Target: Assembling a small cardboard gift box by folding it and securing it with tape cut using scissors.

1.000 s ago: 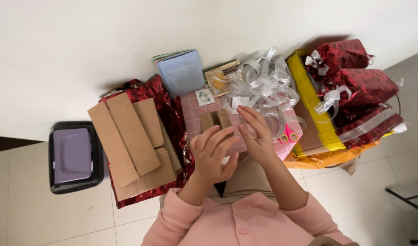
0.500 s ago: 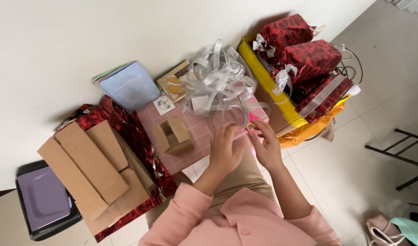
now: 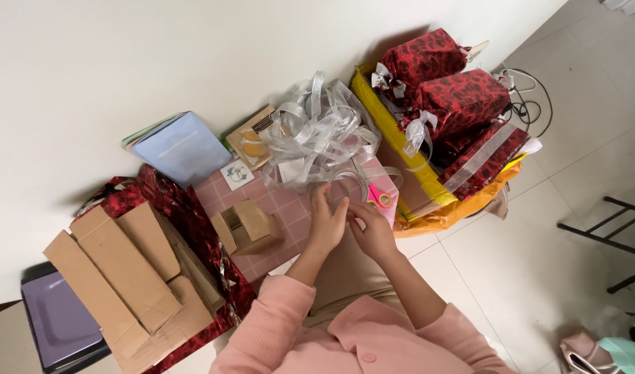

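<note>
Centrally, the left hand (image 3: 329, 223) stands edge-up, fingers straight and loosely spread, touching the ribbon (image 3: 317, 135) heaped at twelve o'clock on the pink surface (image 3: 276, 208). The right hand (image 3: 373, 232) curls narrow, pinching a ribbon strand beside pink scissors (image 3: 380, 197).

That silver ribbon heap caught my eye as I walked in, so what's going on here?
A person in a pink top sits on the floor, both hands together over a pink checked board. The left hand and right hand finger a strand of the silver ribbon. Pink-handled scissors lie beside them, a small brown box sits open, and red wrapped gifts are stacked nearby.
</note>
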